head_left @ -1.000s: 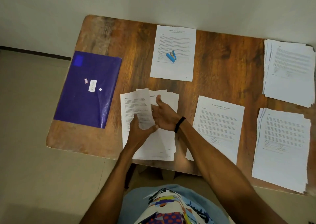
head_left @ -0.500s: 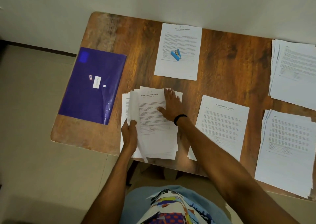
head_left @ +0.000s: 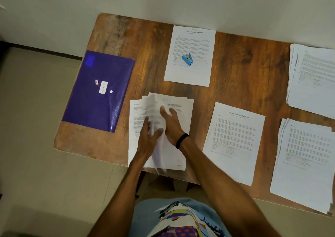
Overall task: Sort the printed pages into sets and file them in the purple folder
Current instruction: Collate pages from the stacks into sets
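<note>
A loose stack of printed pages (head_left: 185, 110) lies at the table's front edge, slightly fanned. My left hand (head_left: 147, 139) pinches a blurred, lifted page (head_left: 154, 104) from that stack between thumb and fingers. Just right of it, my right hand (head_left: 171, 123), with a black wristband, lies with relaxed fingers on the top of the stack. The purple folder (head_left: 101, 99) lies closed and flat at the table's left end, apart from both hands.
On the wooden table (head_left: 244, 64), a blue stapler (head_left: 187, 59) rests on a single sheet (head_left: 190, 41) at the back. A transcript sheet (head_left: 233, 142) lies right of my hands. Two thicker page stacks (head_left: 311, 79) (head_left: 304, 160) sit at the far right.
My left hand has moved up from the stack's lower left edge and lifted a page toward the middle. My right hand has shifted slightly down the stack.
</note>
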A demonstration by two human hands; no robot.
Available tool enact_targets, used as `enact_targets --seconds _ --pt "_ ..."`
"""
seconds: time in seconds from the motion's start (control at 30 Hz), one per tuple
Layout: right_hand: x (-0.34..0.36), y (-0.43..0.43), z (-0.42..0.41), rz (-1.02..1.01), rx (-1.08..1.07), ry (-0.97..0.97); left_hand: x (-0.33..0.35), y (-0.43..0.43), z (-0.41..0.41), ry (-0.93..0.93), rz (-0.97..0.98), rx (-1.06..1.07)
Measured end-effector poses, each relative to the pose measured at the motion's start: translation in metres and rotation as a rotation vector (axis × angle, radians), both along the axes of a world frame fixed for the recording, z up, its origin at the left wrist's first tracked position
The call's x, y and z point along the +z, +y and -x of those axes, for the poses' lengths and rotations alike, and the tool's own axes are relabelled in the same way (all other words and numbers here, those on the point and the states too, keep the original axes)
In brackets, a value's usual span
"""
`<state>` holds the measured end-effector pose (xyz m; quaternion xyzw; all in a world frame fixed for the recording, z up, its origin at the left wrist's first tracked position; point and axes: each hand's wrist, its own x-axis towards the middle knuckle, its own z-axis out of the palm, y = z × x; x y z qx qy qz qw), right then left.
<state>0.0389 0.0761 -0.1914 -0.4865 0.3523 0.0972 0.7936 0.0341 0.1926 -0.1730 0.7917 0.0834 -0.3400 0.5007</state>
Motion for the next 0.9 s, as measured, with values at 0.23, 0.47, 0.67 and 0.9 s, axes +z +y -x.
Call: enact_targets --seconds 0.23,0.47,0.67,0.9 --pt "0.006 -0.011 0.002 -0.252 0.133 0.014 -0.004 0.013 -0.006 -0.104 -0.154 -0.085" --pt "-0.049 -0.064 0.008 1.161 0.506 0.204 0.008 0.005 -0.002 -0.365 -0.266 0.195" --pt "-0.062 -0.075 0.022 1.406 0.756 0.226 0.004 -0.001 0.006 -0.747 -0.453 0.116" --pt "-0.052 -0.054 0.021 1.334 0.595 0.123 -0.050 0.007 -0.007 -0.404 -0.647 -0.065"
